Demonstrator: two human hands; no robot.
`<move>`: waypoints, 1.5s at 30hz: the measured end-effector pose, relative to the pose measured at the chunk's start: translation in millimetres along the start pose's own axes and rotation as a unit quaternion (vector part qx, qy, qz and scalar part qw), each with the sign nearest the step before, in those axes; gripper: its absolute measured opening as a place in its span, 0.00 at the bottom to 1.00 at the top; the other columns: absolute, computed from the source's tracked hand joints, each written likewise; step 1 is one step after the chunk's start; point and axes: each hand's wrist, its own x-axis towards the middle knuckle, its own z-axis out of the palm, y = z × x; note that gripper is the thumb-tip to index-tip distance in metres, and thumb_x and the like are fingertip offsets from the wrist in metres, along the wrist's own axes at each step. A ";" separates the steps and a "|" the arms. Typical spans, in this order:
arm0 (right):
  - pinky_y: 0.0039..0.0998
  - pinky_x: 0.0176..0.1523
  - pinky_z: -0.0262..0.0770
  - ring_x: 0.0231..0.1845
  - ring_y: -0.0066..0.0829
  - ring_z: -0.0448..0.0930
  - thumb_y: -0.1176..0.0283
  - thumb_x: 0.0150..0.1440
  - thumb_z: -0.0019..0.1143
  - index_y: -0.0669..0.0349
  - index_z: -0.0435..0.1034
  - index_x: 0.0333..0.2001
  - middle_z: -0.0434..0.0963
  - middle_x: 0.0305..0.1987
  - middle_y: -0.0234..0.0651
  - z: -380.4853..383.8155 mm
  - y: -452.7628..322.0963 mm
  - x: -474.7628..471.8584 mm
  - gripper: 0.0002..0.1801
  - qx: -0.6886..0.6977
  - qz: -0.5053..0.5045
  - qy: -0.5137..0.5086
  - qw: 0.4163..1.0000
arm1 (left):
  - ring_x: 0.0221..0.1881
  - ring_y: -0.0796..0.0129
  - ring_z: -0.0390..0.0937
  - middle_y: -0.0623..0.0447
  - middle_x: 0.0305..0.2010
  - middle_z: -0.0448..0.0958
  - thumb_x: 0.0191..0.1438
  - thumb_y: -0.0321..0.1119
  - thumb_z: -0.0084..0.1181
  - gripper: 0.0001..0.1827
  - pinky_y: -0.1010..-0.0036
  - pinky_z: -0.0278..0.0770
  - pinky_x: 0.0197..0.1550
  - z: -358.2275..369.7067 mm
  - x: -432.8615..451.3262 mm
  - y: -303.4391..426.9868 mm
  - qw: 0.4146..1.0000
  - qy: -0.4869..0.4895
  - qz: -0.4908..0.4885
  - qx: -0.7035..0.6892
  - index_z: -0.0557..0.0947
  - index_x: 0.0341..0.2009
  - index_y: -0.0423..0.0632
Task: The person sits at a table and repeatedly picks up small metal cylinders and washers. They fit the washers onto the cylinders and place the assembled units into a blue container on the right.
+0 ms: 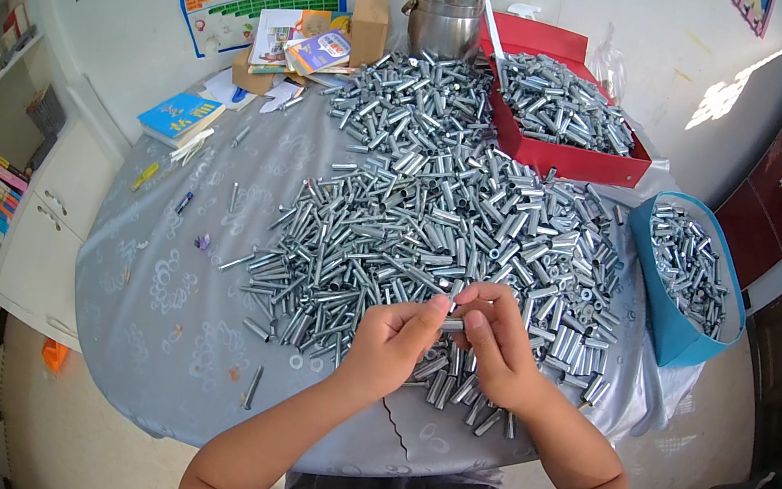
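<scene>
A short metal sleeve (453,325) lies level between my two hands, above the near part of a large heap of metal sleeves and bolts (394,222). My left hand (397,333) pinches its left end between thumb and forefinger. On the other side my right hand (497,344) has its thumb and fingers at the right end. Whether a bolt sits inside the sleeve cannot be told. Loose sleeves (444,389) lie below my hands. Two flat washers (296,362) and a single bolt (253,387) rest on the grey tablecloth to the left.
Behind the heap stand a red box (570,161) full of metal parts and a steel pot (445,21). A teal fabric bin (672,340) with more parts is at the right. Books (181,118), a yellow marker (145,176) and a pen (183,202) lie on the left.
</scene>
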 end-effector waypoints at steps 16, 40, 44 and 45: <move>0.26 0.37 0.67 0.35 0.27 0.70 0.79 0.56 0.42 0.65 0.58 0.47 0.67 0.40 0.37 4.8 -0.3 5.2 0.14 0.044 -0.002 -0.035 0.998 | 0.08 0.79 0.53 0.61 0.07 0.55 0.52 0.56 0.47 0.31 0.82 0.46 0.12 -13.7 7.5 6.9 0.980 0.010 -0.157 -0.122 0.63 0.06 0.48; 0.24 0.39 0.70 0.33 0.25 0.72 0.68 0.59 0.34 0.66 0.58 0.51 0.72 0.31 0.35 -6.9 -7.8 15.3 0.18 0.415 0.263 -0.017 0.871 | 0.19 0.83 0.55 0.63 0.19 0.65 0.59 0.45 0.38 0.21 0.84 0.54 0.21 -1.9 5.7 -4.8 0.999 0.026 -0.021 -0.016 0.77 0.40 0.39; 0.24 0.39 0.70 0.32 0.25 0.72 0.68 0.57 0.37 0.65 0.59 0.49 0.71 0.31 0.33 -15.4 -3.8 15.8 0.18 0.489 0.275 -0.070 0.825 | 0.20 0.84 0.57 0.63 0.20 0.68 0.59 0.45 0.39 0.22 0.85 0.55 0.22 -0.8 4.6 -4.8 1.000 -0.002 -0.021 -0.008 0.77 0.40 0.39; 0.25 0.38 0.70 0.32 0.25 0.71 0.68 0.56 0.37 0.65 0.60 0.49 0.71 0.31 0.33 -16.1 0.4 15.1 0.18 0.496 0.277 -0.077 0.820 | 0.21 0.84 0.59 0.62 0.20 0.69 0.59 0.45 0.39 0.22 0.85 0.56 0.23 3.5 2.2 -2.2 1.000 -0.004 -0.017 -0.018 0.77 0.39 0.38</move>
